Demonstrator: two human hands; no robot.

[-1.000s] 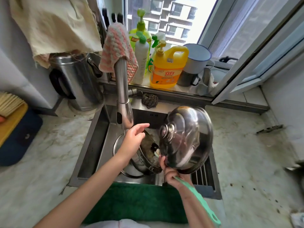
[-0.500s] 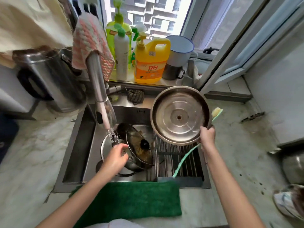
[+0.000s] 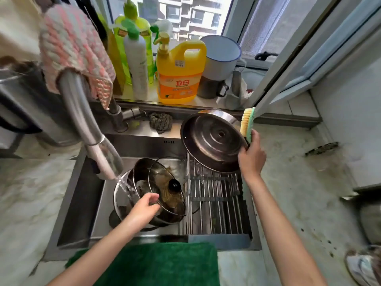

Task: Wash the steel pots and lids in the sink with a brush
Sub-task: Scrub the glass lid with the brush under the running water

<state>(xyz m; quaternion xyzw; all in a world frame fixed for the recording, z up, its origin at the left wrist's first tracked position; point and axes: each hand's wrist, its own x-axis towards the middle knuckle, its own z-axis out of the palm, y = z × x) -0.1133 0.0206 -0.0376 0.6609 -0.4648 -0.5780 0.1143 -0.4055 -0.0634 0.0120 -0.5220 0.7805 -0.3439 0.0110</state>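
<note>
My right hand (image 3: 251, 154) grips the rim of a steel lid (image 3: 212, 140), underside up, tilted over the drying rack (image 3: 214, 203). The same hand holds a green brush (image 3: 247, 122) whose yellow bristles stick up behind the lid. My left hand (image 3: 144, 207) reaches into the sink (image 3: 86, 203) and pinches the rim of a glass lid with a black knob (image 3: 167, 188). That lid leans on steel pots (image 3: 138, 178) stacked in the basin. Water runs from the faucet (image 3: 90, 131) onto the pots.
Detergent bottles, a yellow jug (image 3: 179, 75) and a white enamel mug (image 3: 220, 56) line the window sill. A scouring pad (image 3: 160, 121) lies behind the sink. A green mat (image 3: 165, 263) covers the front edge. A steel kettle (image 3: 20, 100) stands at the left.
My right hand has lowered the steel lid toward the rack's back and tilted it flatter. My left hand has shifted right from under the water stream onto the glass lid's rim.
</note>
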